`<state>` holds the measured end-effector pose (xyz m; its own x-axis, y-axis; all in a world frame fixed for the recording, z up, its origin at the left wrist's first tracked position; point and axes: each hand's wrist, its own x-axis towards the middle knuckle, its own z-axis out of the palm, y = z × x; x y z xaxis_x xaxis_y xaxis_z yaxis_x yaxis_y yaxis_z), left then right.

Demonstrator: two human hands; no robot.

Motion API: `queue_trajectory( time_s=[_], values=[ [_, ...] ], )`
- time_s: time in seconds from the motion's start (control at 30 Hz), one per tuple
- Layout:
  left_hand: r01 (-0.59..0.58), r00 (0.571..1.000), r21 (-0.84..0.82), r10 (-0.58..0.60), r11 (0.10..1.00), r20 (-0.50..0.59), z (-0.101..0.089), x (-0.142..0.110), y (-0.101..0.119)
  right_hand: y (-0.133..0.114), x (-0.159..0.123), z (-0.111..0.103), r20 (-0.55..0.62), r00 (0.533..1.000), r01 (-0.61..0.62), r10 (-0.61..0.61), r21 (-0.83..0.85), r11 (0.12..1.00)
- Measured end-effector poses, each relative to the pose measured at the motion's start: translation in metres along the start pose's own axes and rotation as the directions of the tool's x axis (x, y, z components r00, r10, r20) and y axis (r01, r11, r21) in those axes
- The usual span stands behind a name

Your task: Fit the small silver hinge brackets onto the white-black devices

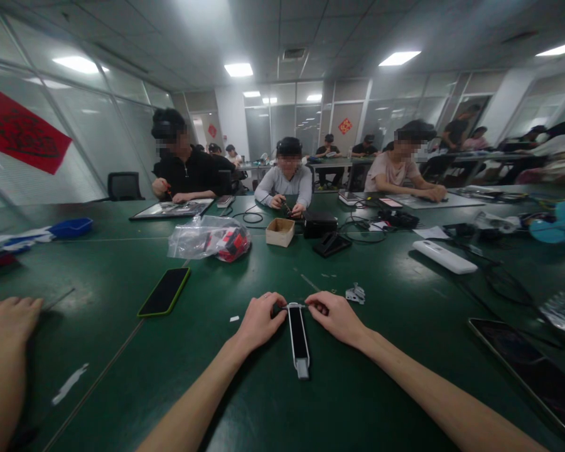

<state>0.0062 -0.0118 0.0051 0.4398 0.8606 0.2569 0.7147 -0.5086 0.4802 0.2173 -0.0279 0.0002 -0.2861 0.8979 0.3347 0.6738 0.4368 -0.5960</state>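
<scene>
A slim white-framed device with a long black face and a grey near end [299, 336] lies lengthwise on the green table [263, 408] in front of me. My left hand [263, 317] is at the left of its far end, with thumb and fingers pinched together. On the other side my right hand [335, 317] is pinched too, its fingertips just right of that end. A thin, light-coloured strip or rod runs across the far end between the fingertips; it is too small to name. A small silvery part [355, 294] lies beyond my right hand.
A green-edged phone [164, 292] lies left, near another person's hand [9, 326]. A plastic bag [209, 238], a small box [280, 232] and a black stand [332, 244] are ahead. To the right are a white case [444, 257], cables and a large phone [530, 373]. Co-workers sit opposite.
</scene>
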Motion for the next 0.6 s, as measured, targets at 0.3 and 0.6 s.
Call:
queue_trajectory(
  time_s=[0.3,0.6],
  values=[
    [0.001,1.0,-0.003,-0.001,1.0,0.01,-0.0008,0.0002,0.0008,-0.0022,0.0002,-0.0043,0.056,0.998,-0.015,0.013,0.036,0.999],
    [0.006,1.0,-0.005,-0.006,1.0,0.004,0.0002,-0.0002,-0.0009,0.0022,0.0017,-0.0011,0.071,0.997,-0.018,0.014,0.051,0.999]
  ],
)
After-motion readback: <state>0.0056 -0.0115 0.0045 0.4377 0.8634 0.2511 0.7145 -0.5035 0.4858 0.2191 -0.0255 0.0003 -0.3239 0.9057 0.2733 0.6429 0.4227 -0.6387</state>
